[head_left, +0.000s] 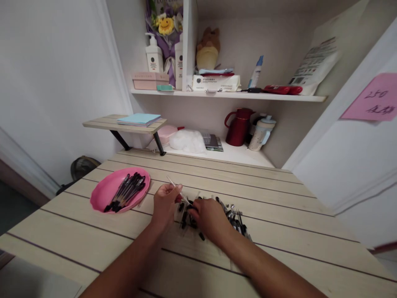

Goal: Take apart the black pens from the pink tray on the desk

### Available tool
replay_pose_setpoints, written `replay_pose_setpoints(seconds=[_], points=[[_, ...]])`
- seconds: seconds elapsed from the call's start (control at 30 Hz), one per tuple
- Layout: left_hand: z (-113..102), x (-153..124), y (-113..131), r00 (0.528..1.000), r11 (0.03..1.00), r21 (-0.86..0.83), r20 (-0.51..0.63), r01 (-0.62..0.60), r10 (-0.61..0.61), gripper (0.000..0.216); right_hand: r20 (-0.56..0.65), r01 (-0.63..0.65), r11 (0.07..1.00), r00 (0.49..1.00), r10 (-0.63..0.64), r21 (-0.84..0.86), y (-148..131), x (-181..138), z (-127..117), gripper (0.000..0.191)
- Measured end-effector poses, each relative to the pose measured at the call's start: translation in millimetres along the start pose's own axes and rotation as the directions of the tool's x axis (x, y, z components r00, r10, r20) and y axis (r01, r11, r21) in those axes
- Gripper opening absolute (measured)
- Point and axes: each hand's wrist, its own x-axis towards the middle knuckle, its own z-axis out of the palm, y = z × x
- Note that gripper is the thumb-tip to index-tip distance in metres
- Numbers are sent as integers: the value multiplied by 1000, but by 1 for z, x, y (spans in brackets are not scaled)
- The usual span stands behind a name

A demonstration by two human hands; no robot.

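Observation:
Between the thumb and fingers of my left hand is a clear pen barrel, tilted with one end pointing up and left. My right hand is closed at the barrel's lower end, pinching a small dark pen part there; its exact kind is partly hidden by the fingers. Under and around both hands lies a loose pile of pen parts, with black caps, clear tubes and small metal-looking tips. Left of my hands, a pink dish holds several black-capped pens.
A small raised stand with blue notebooks is at the back left of the slatted table. Behind the table are a white plastic bag, a red jug and a light tumbler. A loaded shelf hangs above.

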Motion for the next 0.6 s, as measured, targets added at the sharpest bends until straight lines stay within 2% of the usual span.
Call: replay_pose_setpoints(seconds=[0.07,0.13,0.2,0.23,0.3,0.37,0.4,0.47,0.5,0.57,0.6], points=[[-1,0,1,1000,1000,-21,28,3,-2,27,204,-61,950,979,-3,305,6,2,0,22],[-2,-1,3,995,999,-27,100,35,-32,27,390,-188,779,917,-79,599,12,5,2,28],[-3,-2,4,981,997,-17,180,75,-71,26,439,-258,649,889,-131,715,16,7,6,32],[-3,-2,4,974,996,-6,210,84,-81,26,435,-259,649,892,-122,715,17,8,8,32],[-3,0,3,978,998,20,200,56,-59,26,385,-196,771,920,-69,606,16,7,11,26],[-4,5,4,995,1000,22,101,-2,0,27,237,-64,943,971,-17,327,14,3,12,19],[-5,9,5,999,999,15,35,-31,30,28,146,-8,990,989,-14,143,12,0,12,17],[-9,17,9,996,997,24,-56,-67,68,30,34,51,986,998,-46,-160,11,-5,9,13],[-12,21,11,997,995,69,-45,-66,69,31,30,64,967,998,-58,-247,11,-7,8,13],[-18,27,14,996,955,289,80,-64,42,29,81,90,941,994,-68,-325,11,-12,3,14],[-21,29,14,986,889,448,165,-91,18,26,95,101,933,993,-73,-345,11,-13,1,16]])
